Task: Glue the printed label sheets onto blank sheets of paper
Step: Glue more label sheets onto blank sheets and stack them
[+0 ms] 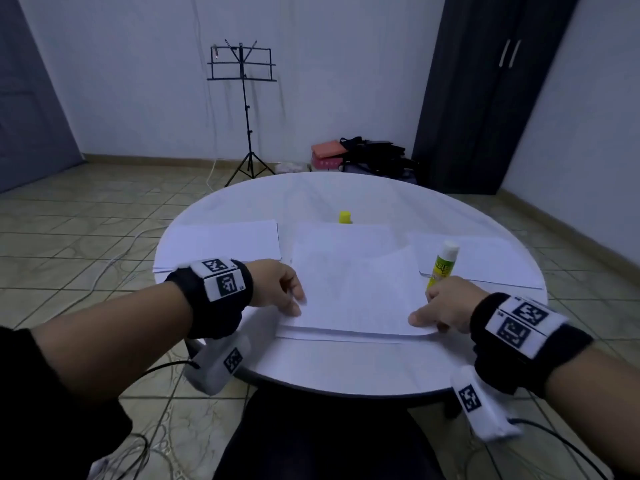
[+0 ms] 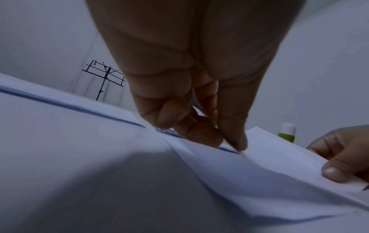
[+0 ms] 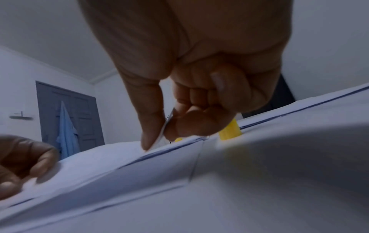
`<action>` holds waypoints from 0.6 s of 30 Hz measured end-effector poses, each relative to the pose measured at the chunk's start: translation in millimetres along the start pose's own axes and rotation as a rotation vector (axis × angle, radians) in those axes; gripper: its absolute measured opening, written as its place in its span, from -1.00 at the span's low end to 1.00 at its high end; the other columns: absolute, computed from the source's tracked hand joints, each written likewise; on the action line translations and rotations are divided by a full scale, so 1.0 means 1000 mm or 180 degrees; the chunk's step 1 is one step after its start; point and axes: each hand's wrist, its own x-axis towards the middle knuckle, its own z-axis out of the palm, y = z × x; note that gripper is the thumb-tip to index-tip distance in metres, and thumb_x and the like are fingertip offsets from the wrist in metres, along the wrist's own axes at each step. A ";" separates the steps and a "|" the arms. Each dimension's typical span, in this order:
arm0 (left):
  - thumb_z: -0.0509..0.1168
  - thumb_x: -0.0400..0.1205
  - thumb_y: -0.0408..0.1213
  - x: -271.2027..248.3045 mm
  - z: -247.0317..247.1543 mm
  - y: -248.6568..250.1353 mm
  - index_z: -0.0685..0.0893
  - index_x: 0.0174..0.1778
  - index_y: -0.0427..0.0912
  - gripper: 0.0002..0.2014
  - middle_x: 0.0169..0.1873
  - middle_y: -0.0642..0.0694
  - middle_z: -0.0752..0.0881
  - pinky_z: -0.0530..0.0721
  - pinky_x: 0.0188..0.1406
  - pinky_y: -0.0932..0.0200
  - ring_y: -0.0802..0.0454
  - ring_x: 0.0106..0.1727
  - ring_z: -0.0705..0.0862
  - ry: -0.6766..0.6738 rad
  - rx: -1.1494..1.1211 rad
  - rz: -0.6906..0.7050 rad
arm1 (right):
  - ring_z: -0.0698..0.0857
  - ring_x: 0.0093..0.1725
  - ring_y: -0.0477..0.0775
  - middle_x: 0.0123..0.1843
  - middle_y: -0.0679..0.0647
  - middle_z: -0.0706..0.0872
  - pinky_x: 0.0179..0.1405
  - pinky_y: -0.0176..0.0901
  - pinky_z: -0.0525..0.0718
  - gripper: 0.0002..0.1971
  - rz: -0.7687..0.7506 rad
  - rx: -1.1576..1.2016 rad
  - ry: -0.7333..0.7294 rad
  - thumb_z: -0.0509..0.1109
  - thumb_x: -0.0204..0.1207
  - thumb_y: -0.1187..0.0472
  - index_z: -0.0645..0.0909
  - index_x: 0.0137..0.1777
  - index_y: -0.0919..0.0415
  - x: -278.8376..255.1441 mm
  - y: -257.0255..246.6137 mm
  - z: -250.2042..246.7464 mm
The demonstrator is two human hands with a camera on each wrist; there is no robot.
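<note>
White paper sheet [image 1: 353, 289] lies at the middle of the round table [image 1: 329, 372], on top of another sheet [image 1: 346, 233]. The left hand [image 1: 277, 287] pinches its near-left corner between thumb and fingers. The right hand [image 1: 446, 306] pinches the near-right corner and also holds an uncapped glue stick [image 1: 441, 263]. A yellow cap [image 1: 345, 217] stands beyond the sheets; paper stacks [image 1: 221, 244] lie at either side.
</note>
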 end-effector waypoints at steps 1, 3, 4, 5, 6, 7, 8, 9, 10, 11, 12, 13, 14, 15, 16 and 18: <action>0.56 0.43 -0.21 0.000 0.001 0.002 0.65 -0.21 0.08 -0.80 -0.37 0.16 0.60 0.42 -0.33 0.40 0.28 -0.36 0.52 -0.0032 0.0067 -0.0050 | 0.43 -0.49 -0.02 -0.41 0.07 0.53 -0.58 -0.26 0.31 -0.59 0.0012 -0.0136 -0.0055 0.54 0.41 0.09 0.38 -0.42 0.22 0.001 0.000 0.000; 0.56 0.43 -0.19 0.001 0.003 0.004 0.66 -0.18 0.07 -0.80 -0.38 0.20 0.60 0.41 -0.32 0.41 0.31 -0.35 0.52 -0.0073 0.0187 -0.0130 | 0.41 -0.50 -0.01 -0.39 0.09 0.54 -0.58 -0.26 0.31 -0.59 0.0040 -0.0243 -0.0181 0.55 0.41 0.05 0.40 -0.40 0.23 0.001 -0.001 -0.001; 0.56 0.43 -0.18 0.002 0.003 0.005 0.66 -0.17 0.07 -0.80 -0.38 0.21 0.59 0.40 -0.32 0.42 0.32 -0.34 0.52 -0.0093 0.0232 -0.0159 | 0.41 -0.52 0.00 -0.41 0.09 0.55 -0.58 -0.25 0.32 -0.59 0.0048 -0.0244 -0.0218 0.56 0.40 0.05 0.40 -0.40 0.23 0.002 0.000 -0.001; 0.56 0.42 -0.17 0.002 0.004 0.005 0.66 -0.17 0.07 -0.80 -0.37 0.22 0.59 0.40 -0.33 0.42 0.33 -0.34 0.51 -0.0115 0.0266 -0.0185 | 0.41 -0.54 0.00 -0.43 0.09 0.56 -0.58 -0.25 0.32 -0.59 0.0051 -0.0241 -0.0250 0.56 0.40 0.06 0.40 -0.41 0.23 0.002 0.000 -0.001; 0.57 0.42 -0.16 0.003 0.004 0.005 0.66 -0.18 0.07 -0.80 -0.37 0.22 0.59 0.40 -0.33 0.42 0.34 -0.34 0.51 -0.0131 0.0296 -0.0200 | 0.41 -0.56 0.00 -0.46 0.08 0.56 -0.58 -0.25 0.32 -0.59 0.0042 -0.0241 -0.0279 0.57 0.40 0.07 0.40 -0.42 0.23 0.003 0.000 -0.001; 0.57 0.42 -0.16 0.003 0.004 0.005 0.66 -0.19 0.08 -0.80 -0.37 0.23 0.59 0.40 -0.33 0.43 0.34 -0.34 0.51 -0.0148 0.0329 -0.0203 | 0.41 -0.56 0.01 -0.47 0.08 0.56 -0.57 -0.24 0.32 -0.58 0.0032 -0.0247 -0.0309 0.57 0.40 0.08 0.40 -0.43 0.23 0.003 -0.001 -0.001; 0.57 0.42 -0.16 0.003 0.004 0.005 0.66 -0.19 0.08 -0.80 -0.38 0.23 0.59 0.40 -0.33 0.44 0.35 -0.34 0.50 -0.0163 0.0363 -0.0200 | 0.41 -0.56 0.01 -0.47 0.08 0.55 -0.57 -0.24 0.32 -0.58 0.0022 -0.0266 -0.0326 0.57 0.40 0.08 0.39 -0.42 0.23 0.004 -0.001 0.000; 0.56 0.42 -0.16 0.003 0.004 0.004 0.66 -0.19 0.08 -0.80 -0.38 0.24 0.59 0.39 -0.33 0.44 0.36 -0.34 0.50 -0.0172 0.0392 -0.0198 | 0.41 -0.56 0.01 -0.47 0.08 0.55 -0.57 -0.24 0.31 -0.58 0.0015 -0.0294 -0.0335 0.57 0.40 0.08 0.39 -0.42 0.23 0.004 -0.001 0.000; 0.56 0.42 -0.16 0.003 0.004 0.004 0.66 -0.19 0.08 -0.80 -0.38 0.24 0.59 0.39 -0.34 0.45 0.36 -0.34 0.50 -0.0176 0.0408 -0.0194 | 0.41 -0.56 0.01 -0.48 0.08 0.55 -0.58 -0.24 0.31 -0.58 0.0010 -0.0315 -0.0339 0.56 0.40 0.08 0.38 -0.42 0.23 0.004 -0.001 0.001; 0.56 0.42 -0.16 0.003 0.003 0.004 0.66 -0.19 0.08 -0.80 -0.38 0.24 0.59 0.38 -0.34 0.45 0.36 -0.34 0.50 -0.0179 0.0415 -0.0189 | 0.41 -0.57 0.01 -0.49 0.07 0.55 -0.58 -0.25 0.31 -0.58 0.0007 -0.0336 -0.0341 0.56 0.40 0.08 0.38 -0.42 0.23 0.004 -0.001 0.001; 0.57 0.42 -0.16 0.003 0.003 0.003 0.66 -0.19 0.08 -0.80 -0.38 0.24 0.59 0.38 -0.35 0.45 0.37 -0.34 0.50 -0.0183 0.0415 -0.0184 | 0.41 -0.57 0.00 -0.49 0.07 0.55 -0.59 -0.26 0.31 -0.58 0.0006 -0.0349 -0.0342 0.56 0.40 0.09 0.38 -0.42 0.23 0.005 -0.001 0.001; 0.57 0.42 -0.16 0.002 0.003 0.003 0.65 -0.20 0.08 -0.80 -0.38 0.24 0.59 0.38 -0.35 0.45 0.37 -0.34 0.50 -0.0192 0.0412 -0.0182 | 0.41 -0.57 0.00 -0.49 0.07 0.56 -0.59 -0.26 0.31 -0.59 0.0010 -0.0361 -0.0342 0.56 0.40 0.09 0.39 -0.42 0.23 0.005 -0.002 0.001; 0.57 0.42 -0.16 0.002 0.002 0.003 0.65 -0.22 0.08 -0.80 -0.38 0.24 0.59 0.38 -0.35 0.45 0.36 -0.34 0.50 -0.0201 0.0406 -0.0179 | 0.41 -0.57 0.00 -0.49 0.06 0.56 -0.60 -0.26 0.31 -0.59 0.0013 -0.0372 -0.0338 0.56 0.40 0.09 0.40 -0.42 0.23 0.005 -0.003 0.002; 0.57 0.42 -0.16 0.002 0.002 0.002 0.65 -0.23 0.08 -0.80 -0.39 0.24 0.59 0.38 -0.35 0.45 0.36 -0.34 0.50 -0.0208 0.0397 -0.0176 | 0.42 -0.57 0.00 -0.50 0.06 0.56 -0.60 -0.25 0.31 -0.59 0.0018 -0.0385 -0.0333 0.57 0.40 0.09 0.40 -0.43 0.23 0.005 -0.004 0.002; 0.57 0.42 -0.17 0.001 0.002 0.002 0.64 -0.24 0.08 -0.80 -0.39 0.24 0.59 0.38 -0.35 0.45 0.35 -0.34 0.50 -0.0217 0.0380 -0.0174 | 0.42 -0.57 0.00 -0.50 0.06 0.56 -0.61 -0.26 0.31 -0.59 0.0017 -0.0399 -0.0324 0.57 0.40 0.09 0.40 -0.43 0.23 0.005 -0.004 0.002; 0.57 0.42 -0.17 0.001 0.002 0.002 0.64 -0.24 0.08 -0.80 -0.39 0.23 0.58 0.40 -0.36 0.45 0.33 -0.36 0.50 -0.0234 0.0346 -0.0177 | 0.41 -0.58 -0.01 -0.51 0.05 0.56 -0.62 -0.27 0.30 -0.58 0.0009 -0.0444 -0.0302 0.57 0.40 0.10 0.40 -0.44 0.23 0.005 -0.005 0.003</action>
